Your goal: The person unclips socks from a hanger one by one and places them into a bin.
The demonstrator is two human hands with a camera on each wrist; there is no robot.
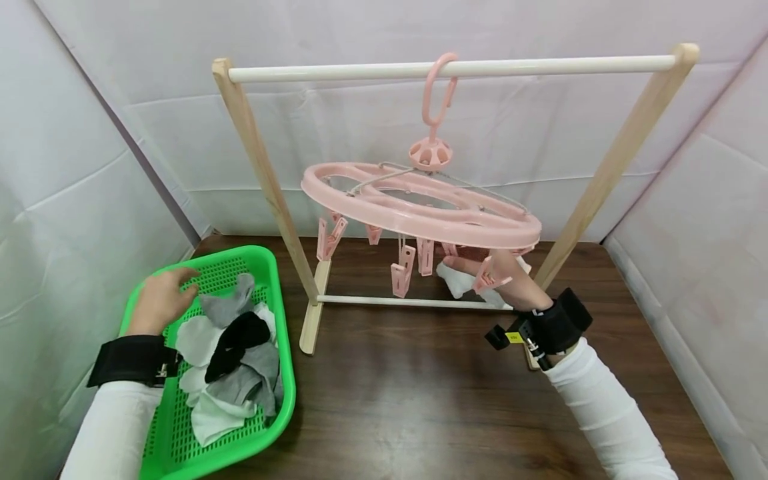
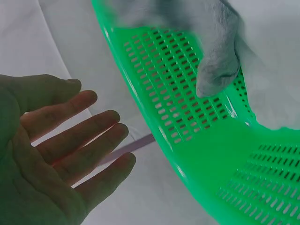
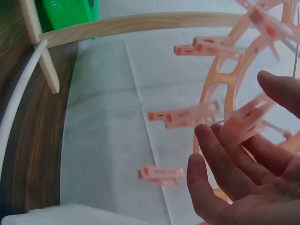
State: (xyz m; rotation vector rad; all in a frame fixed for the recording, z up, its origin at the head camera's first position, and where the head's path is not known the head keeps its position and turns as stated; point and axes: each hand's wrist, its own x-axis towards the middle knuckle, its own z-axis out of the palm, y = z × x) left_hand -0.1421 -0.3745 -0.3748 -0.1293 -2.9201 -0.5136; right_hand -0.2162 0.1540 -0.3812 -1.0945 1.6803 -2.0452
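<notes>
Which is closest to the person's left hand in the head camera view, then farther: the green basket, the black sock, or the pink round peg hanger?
1. Green plastic basket, under the left hand.
2. Black sock, mid-basket, to its right.
3. Pink round peg hanger, hanging from the rail, far right.

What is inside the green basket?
The green basket holds a loose pile of socks: white, grey and one black. The left hand hovers over its far corner. Anything beneath the pile is covered.
</notes>
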